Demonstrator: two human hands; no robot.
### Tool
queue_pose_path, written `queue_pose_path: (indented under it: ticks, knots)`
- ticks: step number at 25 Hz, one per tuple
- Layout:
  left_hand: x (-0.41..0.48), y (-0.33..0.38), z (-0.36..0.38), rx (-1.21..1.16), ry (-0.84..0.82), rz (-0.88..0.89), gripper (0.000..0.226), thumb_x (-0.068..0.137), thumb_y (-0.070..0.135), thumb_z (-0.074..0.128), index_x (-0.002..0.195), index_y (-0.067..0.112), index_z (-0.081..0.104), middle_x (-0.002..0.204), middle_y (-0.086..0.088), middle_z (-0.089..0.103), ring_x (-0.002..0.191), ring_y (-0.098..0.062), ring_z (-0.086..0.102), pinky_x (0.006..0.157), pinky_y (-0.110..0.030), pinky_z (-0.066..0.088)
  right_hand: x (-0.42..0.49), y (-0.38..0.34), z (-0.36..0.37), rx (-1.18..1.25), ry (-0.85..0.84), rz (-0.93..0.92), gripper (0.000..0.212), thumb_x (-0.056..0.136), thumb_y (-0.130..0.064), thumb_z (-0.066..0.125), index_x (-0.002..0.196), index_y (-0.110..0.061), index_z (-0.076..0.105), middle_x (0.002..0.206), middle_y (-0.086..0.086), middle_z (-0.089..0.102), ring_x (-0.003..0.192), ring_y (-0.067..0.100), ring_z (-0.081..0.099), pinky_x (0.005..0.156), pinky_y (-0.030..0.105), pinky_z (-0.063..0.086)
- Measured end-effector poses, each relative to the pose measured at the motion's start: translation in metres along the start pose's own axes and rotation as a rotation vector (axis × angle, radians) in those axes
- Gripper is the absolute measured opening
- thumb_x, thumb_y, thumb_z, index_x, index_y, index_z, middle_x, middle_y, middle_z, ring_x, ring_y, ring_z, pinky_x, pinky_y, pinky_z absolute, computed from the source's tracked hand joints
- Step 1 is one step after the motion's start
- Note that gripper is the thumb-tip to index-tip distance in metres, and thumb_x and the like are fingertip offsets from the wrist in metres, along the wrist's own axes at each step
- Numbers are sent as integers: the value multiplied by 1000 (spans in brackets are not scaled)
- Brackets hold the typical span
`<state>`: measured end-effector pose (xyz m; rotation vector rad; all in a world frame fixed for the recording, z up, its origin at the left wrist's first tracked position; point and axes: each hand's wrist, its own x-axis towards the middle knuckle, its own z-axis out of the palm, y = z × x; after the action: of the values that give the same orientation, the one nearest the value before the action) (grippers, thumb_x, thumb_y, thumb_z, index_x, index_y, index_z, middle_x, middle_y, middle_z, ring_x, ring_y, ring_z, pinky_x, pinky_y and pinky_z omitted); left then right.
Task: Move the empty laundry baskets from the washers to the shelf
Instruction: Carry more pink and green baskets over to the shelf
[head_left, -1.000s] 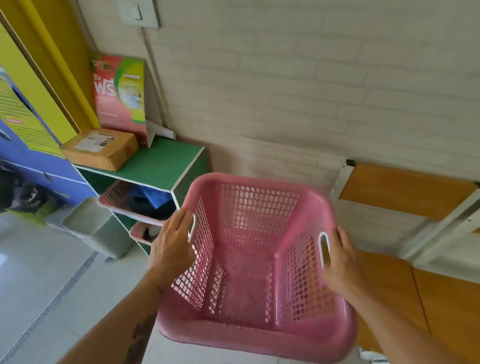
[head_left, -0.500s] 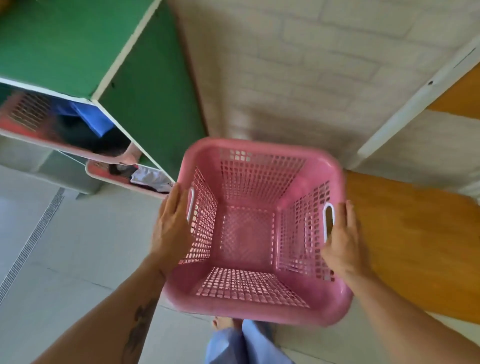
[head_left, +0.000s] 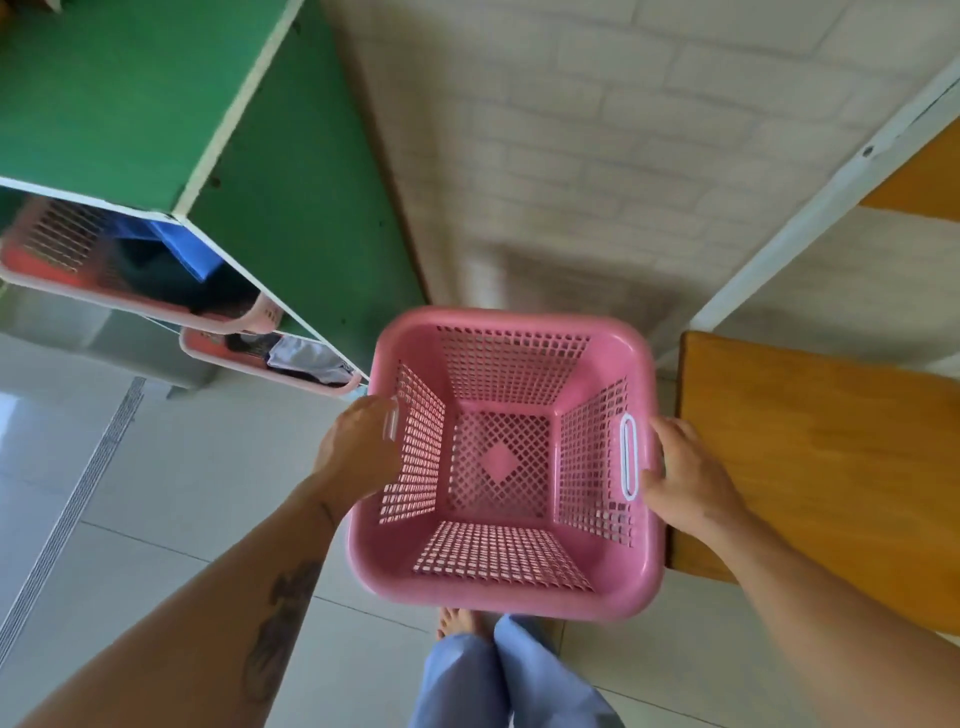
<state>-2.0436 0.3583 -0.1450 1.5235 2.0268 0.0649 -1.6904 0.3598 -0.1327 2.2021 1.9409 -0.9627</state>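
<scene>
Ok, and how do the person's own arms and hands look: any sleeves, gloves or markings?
Both arms are bare; no sleeve is in view. The left forearm carries a dark tattoo, with a smaller dark mark near the wrist. The right forearm shows no marking. The left hand and right hand wear no gloves, rings or watch.

left forearm (head_left: 208, 613): bare, long dark tattoo (head_left: 283, 618) running lengthwise, small dark mark (head_left: 327, 514) near wrist | right forearm (head_left: 810, 618): bare | left grip (head_left: 358, 447), right grip (head_left: 685, 478): bare hands | legs: loose light blue trousers (head_left: 467, 680), near edge | bare foot (head_left: 457, 623), toes showing
</scene>
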Motion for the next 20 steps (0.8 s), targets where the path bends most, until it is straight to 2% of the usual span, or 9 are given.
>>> queue_pose_path:
  ticks: [2, 4, 7, 9, 11, 14, 15, 17, 20]
  knots:
    - [-22, 28, -30, -52, -6, -18, 37, 79, 10, 52, 111, 24, 66, 107, 0, 67, 86, -20, 62, 73, -31, 53, -22, -11, -28, 41, -15, 15, 59, 88, -19, 62, 142, -17, 38, 141, 2, 44, 116, 18, 52, 86, 24, 43]
    - [-47, 52, -58, -91, -17, 13, 39, 77, 10, 51, 109, 27, 66, 103, 0, 69, 86, -20, 65, 75, -34, 57, -50, -23, -56, 77, -29, 42, 62, 89, -24, 61, 145, -15, 35, 148, 4, 38, 131, 22, 44, 99, 31, 41]
    - [-84, 88, -92, -85, -35, 166, 46, 80, 8, 51, 122, 22, 62, 120, -1, 68, 102, -20, 65, 90, -40, 55, -103, -32, -93, 127, 9, 86, 66, 89, -30, 60, 148, -17, 31, 155, 3, 31, 141, 23, 33, 113, 42, 34]
    - [-105, 108, -107, -104, -83, 259, 48, 83, 4, 52, 128, 17, 57, 123, -2, 65, 103, -18, 63, 94, -36, 53, -139, -29, -108, 149, 42, 102, 66, 88, -26, 60, 148, -19, 32, 156, 1, 31, 143, 21, 30, 115, 39, 30]
    - [-128, 125, -120, -105, -135, 378, 46, 84, 1, 52, 128, 15, 57, 124, -2, 64, 102, -16, 62, 91, -29, 54, -183, -25, -119, 175, 94, 136, 66, 87, -26, 59, 148, -20, 33, 156, 1, 30, 143, 19, 28, 115, 36, 28]
    - [-153, 143, -130, -67, -177, 530, 46, 85, 2, 52, 128, 18, 57, 126, -1, 63, 96, -12, 66, 71, -15, 54, -247, -15, -127, 226, 184, 212, 66, 87, -28, 59, 148, -21, 33, 156, 1, 29, 143, 20, 29, 112, 35, 30]
    - [-167, 151, -133, -39, -186, 587, 44, 86, 4, 52, 128, 19, 57, 126, -1, 63, 97, -12, 65, 73, -16, 54, -273, -11, -127, 239, 217, 238, 66, 87, -28, 59, 148, -21, 33, 157, 1, 28, 143, 21, 29, 112, 35, 30]
    - [-197, 168, -133, 19, -196, 679, 40, 88, 9, 51, 126, 19, 58, 125, -1, 64, 103, -15, 64, 88, -24, 53, -320, -2, -127, 265, 258, 270, 66, 87, -28, 58, 148, -20, 33, 157, 2, 28, 143, 20, 29, 111, 34, 28]
    - [-243, 200, -122, 106, -225, 799, 44, 88, 7, 49, 131, 16, 55, 129, -2, 62, 113, -15, 61, 92, -18, 45, -395, 18, -127, 322, 368, 315, 65, 87, -29, 57, 147, -19, 34, 156, 2, 29, 141, 19, 30, 110, 33, 29]
